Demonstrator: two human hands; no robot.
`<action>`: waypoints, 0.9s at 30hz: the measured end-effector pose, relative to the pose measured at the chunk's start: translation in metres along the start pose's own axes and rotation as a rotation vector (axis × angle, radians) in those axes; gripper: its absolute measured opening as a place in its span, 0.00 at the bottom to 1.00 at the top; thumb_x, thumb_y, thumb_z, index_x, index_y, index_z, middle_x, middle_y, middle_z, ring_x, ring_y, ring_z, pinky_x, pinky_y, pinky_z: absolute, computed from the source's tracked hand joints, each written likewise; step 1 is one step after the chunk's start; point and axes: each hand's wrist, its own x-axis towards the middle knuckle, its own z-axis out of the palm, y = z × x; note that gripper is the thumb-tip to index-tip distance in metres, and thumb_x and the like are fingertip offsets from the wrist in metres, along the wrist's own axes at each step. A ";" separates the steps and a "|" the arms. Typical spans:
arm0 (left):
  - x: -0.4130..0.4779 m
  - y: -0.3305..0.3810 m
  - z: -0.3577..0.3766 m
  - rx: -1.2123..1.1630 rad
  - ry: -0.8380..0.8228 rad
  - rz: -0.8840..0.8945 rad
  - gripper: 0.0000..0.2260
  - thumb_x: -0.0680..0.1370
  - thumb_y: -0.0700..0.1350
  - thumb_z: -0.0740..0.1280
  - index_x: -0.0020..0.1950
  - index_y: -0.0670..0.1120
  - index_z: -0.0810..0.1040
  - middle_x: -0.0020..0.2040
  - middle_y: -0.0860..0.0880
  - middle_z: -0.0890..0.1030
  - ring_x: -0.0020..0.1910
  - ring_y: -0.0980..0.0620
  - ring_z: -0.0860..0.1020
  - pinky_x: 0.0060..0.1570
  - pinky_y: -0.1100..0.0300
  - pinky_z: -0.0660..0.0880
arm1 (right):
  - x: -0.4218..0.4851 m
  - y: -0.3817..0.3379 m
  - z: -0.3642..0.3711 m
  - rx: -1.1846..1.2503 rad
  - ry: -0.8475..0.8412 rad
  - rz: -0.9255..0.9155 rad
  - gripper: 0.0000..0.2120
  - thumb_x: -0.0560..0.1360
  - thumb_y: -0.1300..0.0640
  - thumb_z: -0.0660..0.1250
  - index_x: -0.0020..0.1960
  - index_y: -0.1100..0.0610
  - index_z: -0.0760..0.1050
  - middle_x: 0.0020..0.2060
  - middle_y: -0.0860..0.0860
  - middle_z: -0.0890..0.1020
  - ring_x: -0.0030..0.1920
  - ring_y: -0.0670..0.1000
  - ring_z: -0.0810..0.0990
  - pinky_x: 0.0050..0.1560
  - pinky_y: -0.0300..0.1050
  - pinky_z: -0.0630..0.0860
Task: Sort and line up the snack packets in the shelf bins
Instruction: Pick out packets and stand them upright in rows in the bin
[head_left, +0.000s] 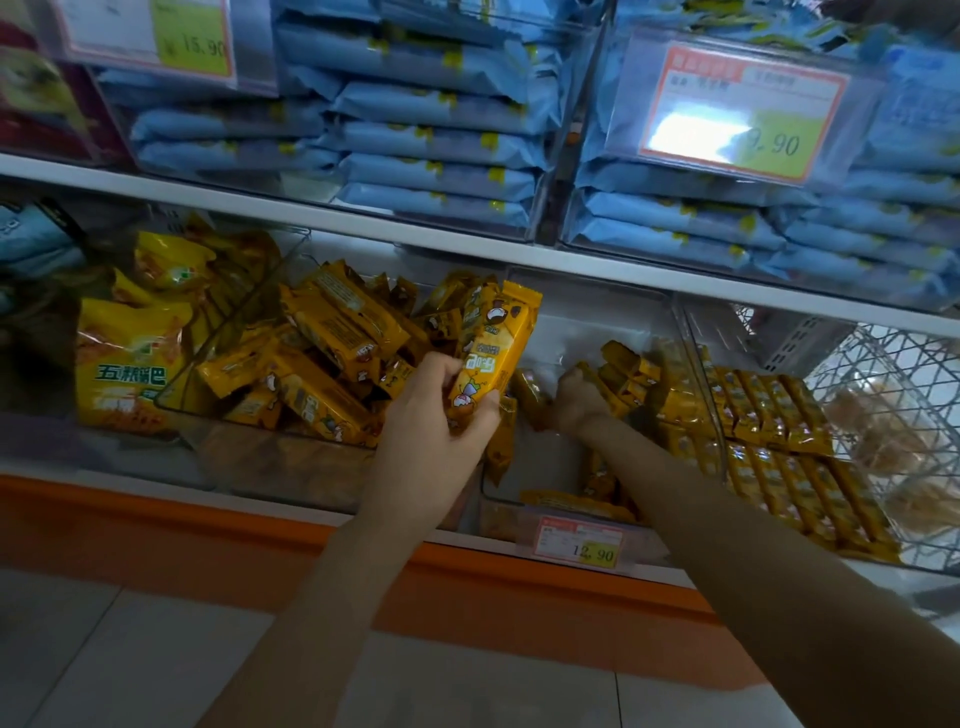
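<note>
Left hand (434, 415): fingers curled round an upright yellow packet (493, 348). Right hand (576, 402): fingers grip a bunch of small packets (621, 374) inside the clear bin (693, 358).

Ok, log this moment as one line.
left hand: holds yellow packet; right hand: grips packets in middle bin; left bin: jumbled; right bin: neat rows

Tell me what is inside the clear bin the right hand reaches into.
Yellow packets: a small bunch that the right hand grips, and a few loose near the front. Whatever lies under the hand is hidden.
</note>
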 end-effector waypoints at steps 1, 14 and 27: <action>0.001 0.000 0.000 0.015 -0.008 -0.008 0.07 0.76 0.48 0.66 0.49 0.47 0.70 0.40 0.53 0.74 0.35 0.58 0.74 0.31 0.72 0.67 | -0.002 -0.001 -0.003 0.059 0.025 -0.022 0.22 0.74 0.47 0.67 0.55 0.66 0.72 0.50 0.63 0.78 0.50 0.59 0.79 0.35 0.44 0.72; -0.009 0.020 0.010 -0.108 -0.004 -0.004 0.15 0.78 0.41 0.64 0.57 0.48 0.59 0.49 0.59 0.66 0.44 0.60 0.73 0.41 0.75 0.69 | -0.134 0.017 -0.045 0.729 0.059 -0.351 0.06 0.76 0.59 0.67 0.49 0.54 0.70 0.40 0.47 0.82 0.41 0.44 0.81 0.46 0.39 0.78; -0.009 0.043 0.072 -0.089 -0.170 0.125 0.18 0.78 0.43 0.64 0.66 0.42 0.63 0.58 0.48 0.70 0.48 0.64 0.70 0.46 0.79 0.65 | -0.140 0.126 -0.098 0.787 0.476 -0.052 0.17 0.75 0.54 0.67 0.61 0.57 0.68 0.46 0.56 0.81 0.45 0.53 0.82 0.39 0.43 0.77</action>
